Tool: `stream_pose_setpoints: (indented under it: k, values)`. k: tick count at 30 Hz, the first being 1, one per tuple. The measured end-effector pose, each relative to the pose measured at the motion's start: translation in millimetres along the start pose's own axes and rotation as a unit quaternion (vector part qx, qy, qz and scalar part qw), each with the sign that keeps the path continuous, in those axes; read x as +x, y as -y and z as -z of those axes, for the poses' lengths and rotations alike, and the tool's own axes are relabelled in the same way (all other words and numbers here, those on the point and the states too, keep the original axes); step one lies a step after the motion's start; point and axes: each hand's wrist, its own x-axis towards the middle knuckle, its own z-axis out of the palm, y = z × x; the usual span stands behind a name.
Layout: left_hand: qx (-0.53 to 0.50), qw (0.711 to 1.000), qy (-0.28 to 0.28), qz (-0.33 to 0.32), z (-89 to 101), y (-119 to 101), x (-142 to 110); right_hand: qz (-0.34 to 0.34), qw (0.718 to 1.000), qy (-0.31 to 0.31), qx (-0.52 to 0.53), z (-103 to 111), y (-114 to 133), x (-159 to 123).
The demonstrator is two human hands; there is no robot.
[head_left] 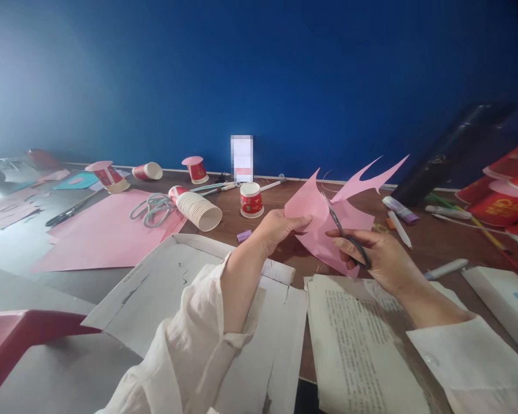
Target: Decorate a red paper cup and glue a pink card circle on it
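Observation:
My left hand (280, 227) pinches a sheet of pink paper (306, 201) between thumb and fingers, holding it up over the table. In my right hand (371, 253) is a pair of scissors with black handles (356, 247), its blades against the paper near the middle. The sheet's edges are cut into curved, pointed strips, one of which juts out to the upper right. Behind my left hand a red patterned paper cup (251, 201) stands upright on the table.
Left lie a nested stack of paper cups (201, 210), grey-handled scissors (151, 210) and large pink sheets (103, 236). A glue stick (400, 210) and white pen (400, 230) lie right. Before me are a printed booklet (362, 345) and white cardboard (155, 293). A phone (242, 158) stands against the blue wall.

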Motion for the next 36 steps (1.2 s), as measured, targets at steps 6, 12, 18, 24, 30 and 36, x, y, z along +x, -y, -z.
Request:
stream_pose_setpoints:
  k: [6,12,18,24,30,36]
  values:
    - [0.014,1.0,0.001,0.0,0.8,0.4,0.4,0.006,1.0,0.004,-0.001,1.0,0.6,-0.5]
    - [0.004,1.0,0.001,-0.004,2.3,4.1,3.8,-0.004,1.0,-0.006,-0.005,-0.7,3.3,-1.6]
    - [-0.003,1.0,0.006,-0.004,1.8,3.0,2.7,-0.003,1.0,-0.003,-0.009,-0.4,-0.6,-0.4]
    - [-0.011,1.0,0.007,-0.001,1.9,3.4,3.0,-0.001,1.0,-0.009,0.006,-2.4,2.1,-1.5]
    - [-0.003,1.0,0.002,-0.003,1.7,2.2,4.0,0.006,1.0,-0.001,0.006,-0.5,0.1,-1.1]
    - [-0.008,1.0,-0.007,-0.012,1.2,1.1,3.0,0.006,1.0,-0.003,0.002,0.6,-2.1,0.1]
